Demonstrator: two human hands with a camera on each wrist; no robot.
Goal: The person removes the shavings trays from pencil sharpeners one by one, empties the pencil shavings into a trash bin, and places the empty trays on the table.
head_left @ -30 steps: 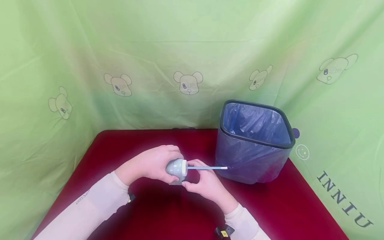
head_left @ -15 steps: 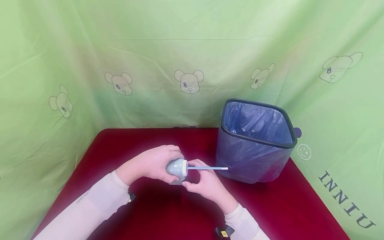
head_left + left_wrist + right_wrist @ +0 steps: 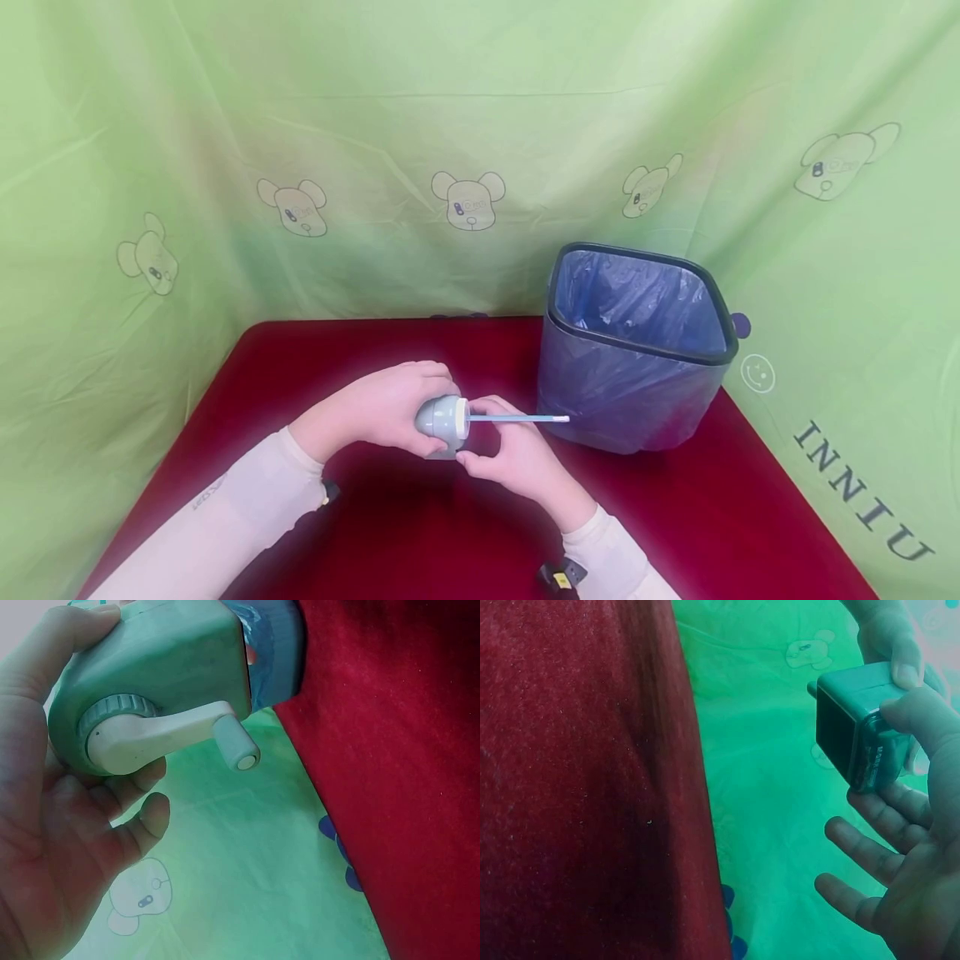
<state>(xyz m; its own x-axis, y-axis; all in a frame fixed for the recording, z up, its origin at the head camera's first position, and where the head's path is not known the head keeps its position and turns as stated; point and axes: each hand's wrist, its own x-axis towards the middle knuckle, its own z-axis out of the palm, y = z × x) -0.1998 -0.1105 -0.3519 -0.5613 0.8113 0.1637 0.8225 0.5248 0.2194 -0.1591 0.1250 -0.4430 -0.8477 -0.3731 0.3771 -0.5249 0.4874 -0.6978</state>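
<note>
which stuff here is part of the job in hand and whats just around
In use:
pale blue-green boxy crank sharpener, held by left hand and right hand
slim light-blue pencil sticking out of it

Just around:
black-rimmed bin with bluish plastic liner
red cloth-covered table
pale green printed fabric backdrop

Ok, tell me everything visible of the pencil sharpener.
The pencil sharpener is greenish, smooth and plastic-looking, with a dark face, blurred lettering, and a pale crank ending in a greenish knob. Left hand and right hand hold it off the table; a blue pencil juts rightward from its white-rimmed end.
</note>
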